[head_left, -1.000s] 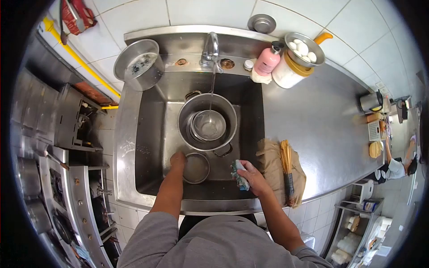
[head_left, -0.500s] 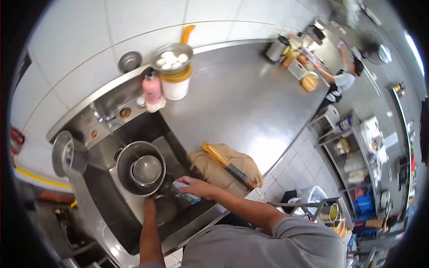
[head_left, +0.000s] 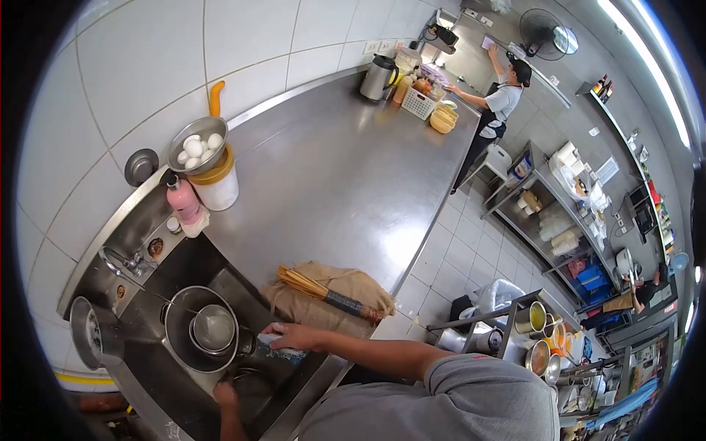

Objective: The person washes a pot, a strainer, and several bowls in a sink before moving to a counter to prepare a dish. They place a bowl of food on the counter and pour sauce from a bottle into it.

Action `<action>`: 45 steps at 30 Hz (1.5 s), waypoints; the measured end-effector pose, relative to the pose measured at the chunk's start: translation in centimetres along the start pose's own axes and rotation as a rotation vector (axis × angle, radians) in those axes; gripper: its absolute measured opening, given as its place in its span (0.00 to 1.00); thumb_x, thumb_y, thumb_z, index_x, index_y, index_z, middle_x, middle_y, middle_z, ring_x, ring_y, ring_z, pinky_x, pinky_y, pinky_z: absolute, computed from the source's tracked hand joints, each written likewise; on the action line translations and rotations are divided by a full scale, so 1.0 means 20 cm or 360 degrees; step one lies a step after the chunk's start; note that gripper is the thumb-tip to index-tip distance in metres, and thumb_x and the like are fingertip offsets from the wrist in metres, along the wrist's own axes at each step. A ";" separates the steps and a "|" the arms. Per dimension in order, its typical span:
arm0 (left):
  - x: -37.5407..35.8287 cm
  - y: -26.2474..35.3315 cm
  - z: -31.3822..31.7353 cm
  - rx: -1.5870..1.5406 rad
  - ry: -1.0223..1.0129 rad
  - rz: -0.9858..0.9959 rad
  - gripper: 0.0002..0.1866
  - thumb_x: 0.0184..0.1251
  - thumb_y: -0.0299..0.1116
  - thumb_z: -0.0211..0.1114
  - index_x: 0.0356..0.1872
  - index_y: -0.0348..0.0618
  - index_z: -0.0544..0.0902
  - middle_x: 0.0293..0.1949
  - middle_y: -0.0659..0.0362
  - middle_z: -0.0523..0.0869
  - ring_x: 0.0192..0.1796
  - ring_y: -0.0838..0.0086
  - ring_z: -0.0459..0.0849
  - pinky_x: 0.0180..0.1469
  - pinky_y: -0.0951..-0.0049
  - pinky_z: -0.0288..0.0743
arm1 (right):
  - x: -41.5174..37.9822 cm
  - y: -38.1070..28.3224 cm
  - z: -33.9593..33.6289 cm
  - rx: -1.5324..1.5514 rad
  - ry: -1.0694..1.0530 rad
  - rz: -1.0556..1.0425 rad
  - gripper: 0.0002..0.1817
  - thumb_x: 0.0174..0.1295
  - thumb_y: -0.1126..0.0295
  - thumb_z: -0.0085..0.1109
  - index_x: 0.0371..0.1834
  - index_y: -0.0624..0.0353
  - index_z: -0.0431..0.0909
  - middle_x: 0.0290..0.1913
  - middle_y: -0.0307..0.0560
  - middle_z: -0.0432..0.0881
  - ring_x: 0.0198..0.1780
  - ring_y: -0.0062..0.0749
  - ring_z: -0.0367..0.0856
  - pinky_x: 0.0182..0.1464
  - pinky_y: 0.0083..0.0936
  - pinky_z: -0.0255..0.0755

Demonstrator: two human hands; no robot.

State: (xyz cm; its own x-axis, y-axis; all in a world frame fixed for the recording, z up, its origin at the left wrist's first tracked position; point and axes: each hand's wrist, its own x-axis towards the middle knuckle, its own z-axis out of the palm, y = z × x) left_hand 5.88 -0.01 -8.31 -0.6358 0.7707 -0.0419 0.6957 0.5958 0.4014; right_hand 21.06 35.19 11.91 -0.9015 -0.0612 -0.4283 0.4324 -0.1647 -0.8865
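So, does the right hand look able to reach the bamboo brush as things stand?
Probably yes: the right hand is near the bamboo brush, which lies uncovered on the brown cloth. But this hand holds a sponge, which may need putting down first.

- Passable: middle of the grey steel countertop (head_left: 316,176).
- Tan burlap cloth (head_left: 360,281) and black-wrapped yellow sticks (head_left: 331,295) block its near corner.
- Round steel pot (head_left: 179,323) obstructs the rectangular steel sink (head_left: 143,360).

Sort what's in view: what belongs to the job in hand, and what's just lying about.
Apparently in the job:
sponge, in the right hand
sink pot
nested bowls, inside that pot
tap

Apparently just lying about:
eggs
kettle
stick bundle, on brown cloth
white basket
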 end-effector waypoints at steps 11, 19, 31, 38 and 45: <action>-0.18 0.24 -0.62 -0.0132 0.0276 0.0146 0.19 0.55 0.22 0.58 0.49 0.42 0.85 0.46 0.47 0.87 0.51 0.50 0.84 0.58 0.59 0.76 | 0.00 -0.09 0.02 0.0300 -0.0041 0.0095 0.21 0.70 0.58 0.53 0.63 0.53 0.68 0.50 0.41 0.76 0.46 0.22 0.78 0.44 0.24 0.76; -0.13 0.30 -0.83 -0.0850 0.1020 -0.0674 0.20 0.66 0.27 0.54 0.59 0.32 0.77 0.55 0.43 0.82 0.59 0.55 0.81 0.62 0.64 0.71 | 0.27 -0.25 0.05 -0.0303 0.0083 -0.0528 0.21 0.74 0.50 0.43 0.56 0.57 0.69 0.50 0.47 0.75 0.51 0.29 0.75 0.52 0.29 0.72; 0.80 0.55 -0.79 -0.2684 0.1311 -0.1017 0.22 0.74 0.52 0.56 0.57 0.48 0.73 0.46 0.57 0.79 0.36 0.72 0.81 0.20 0.78 0.70 | 1.08 -0.43 0.38 -0.2429 -0.0288 -0.1369 0.27 0.59 0.59 0.59 0.61 0.60 0.74 0.62 0.60 0.76 0.61 0.59 0.74 0.63 0.46 0.68; 0.77 0.56 -0.86 -0.2596 0.0984 -0.1115 0.38 0.74 0.54 0.53 0.75 0.42 0.54 0.68 0.47 0.69 0.49 0.57 0.84 0.36 0.56 0.85 | 1.14 -0.67 0.34 -0.2734 0.0570 -0.1558 0.13 0.60 0.65 0.53 0.42 0.61 0.80 0.41 0.53 0.83 0.49 0.42 0.79 0.47 0.41 0.69; 0.57 0.25 -1.04 -0.2319 0.0969 -0.1195 0.25 0.66 0.32 0.59 0.63 0.37 0.71 0.47 0.50 0.83 0.42 0.66 0.83 0.34 0.62 0.81 | 1.12 -0.67 0.34 -0.3229 -0.0380 -0.1196 0.17 0.51 0.59 0.59 0.41 0.53 0.83 0.47 0.45 0.82 0.58 0.48 0.73 0.62 0.50 0.62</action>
State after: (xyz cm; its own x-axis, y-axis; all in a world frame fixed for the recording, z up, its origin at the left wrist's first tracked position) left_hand -4.85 7.03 12.22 -0.9124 0.0559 -0.4055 -0.4086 -0.1829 0.8942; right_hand -5.00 29.29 15.37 -0.7787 -0.6144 -0.1269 -0.6273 0.7590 0.1744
